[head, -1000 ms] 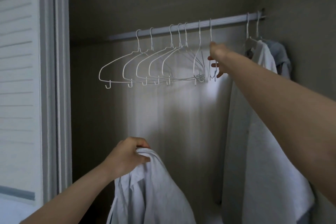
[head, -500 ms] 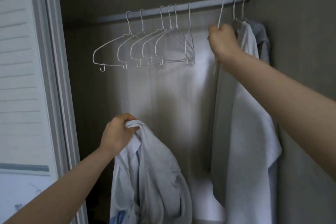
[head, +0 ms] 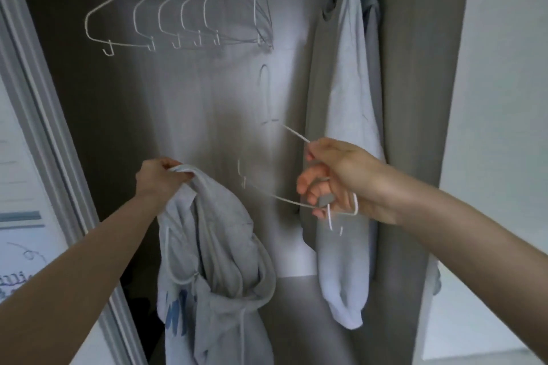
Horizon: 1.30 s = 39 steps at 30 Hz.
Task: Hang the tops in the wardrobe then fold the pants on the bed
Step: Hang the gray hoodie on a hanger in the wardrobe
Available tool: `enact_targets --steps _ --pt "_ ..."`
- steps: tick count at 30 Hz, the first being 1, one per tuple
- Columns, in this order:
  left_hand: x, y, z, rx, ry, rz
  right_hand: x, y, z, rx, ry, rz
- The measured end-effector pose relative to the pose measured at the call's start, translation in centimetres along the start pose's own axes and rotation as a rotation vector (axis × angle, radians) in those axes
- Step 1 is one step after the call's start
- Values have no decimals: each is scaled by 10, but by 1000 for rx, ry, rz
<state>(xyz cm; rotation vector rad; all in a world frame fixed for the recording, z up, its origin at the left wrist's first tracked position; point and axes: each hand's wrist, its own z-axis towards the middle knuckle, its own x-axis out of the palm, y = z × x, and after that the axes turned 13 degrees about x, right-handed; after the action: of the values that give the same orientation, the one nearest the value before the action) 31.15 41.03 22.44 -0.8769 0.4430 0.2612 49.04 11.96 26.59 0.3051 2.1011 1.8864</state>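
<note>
Left hand [head: 161, 178] clutches limp grey hoodie [head: 219, 261]; right hand [head: 335, 178] grasps white hanger [head: 284, 201].

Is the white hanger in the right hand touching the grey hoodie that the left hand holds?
Apart. The head view shows the white wire hanger in the right hand, with bare wardrobe back panel between it and the grey hoodie gripped by the left hand.

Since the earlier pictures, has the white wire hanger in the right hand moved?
Yes. The white wire hanger has come off the rail, down and away from the empty white hangers, and is now gripped low in the right hand.
</note>
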Motion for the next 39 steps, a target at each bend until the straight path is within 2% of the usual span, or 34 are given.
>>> enact_targets --steps 6,10,15,20,25,31,33,36,37,39 --pt "4 15 -18 184 -16 290 -31 -14 -48 -2 343 72" --pt "2 14 -25 277 -11 440 -45 -20 -58 21 445 44" --pt "-5 16 -27 251 -24 356 -57 -20 -60 37 466 -37" --pt "-13 20 -30 171 -52 308 -68 -8 -60 40 527 -2" --pt "-14 15 -37 134 -48 194 -35 -26 -42 89 445 -96" --pt "7 -24 -55 227 -20 41 4 -69 0 82 390 -79" --pt "16 -40 -62 284 -29 6 10 -87 14 100 405 -232" --pt "20 -58 -71 333 -57 -109 11 -108 29 253 390 -743" --pt "20 -62 -73 344 -49 -117 13 -110 34 300 339 -797" --pt "22 -69 -78 397 7 -82 18 -109 46 278 154 -670"
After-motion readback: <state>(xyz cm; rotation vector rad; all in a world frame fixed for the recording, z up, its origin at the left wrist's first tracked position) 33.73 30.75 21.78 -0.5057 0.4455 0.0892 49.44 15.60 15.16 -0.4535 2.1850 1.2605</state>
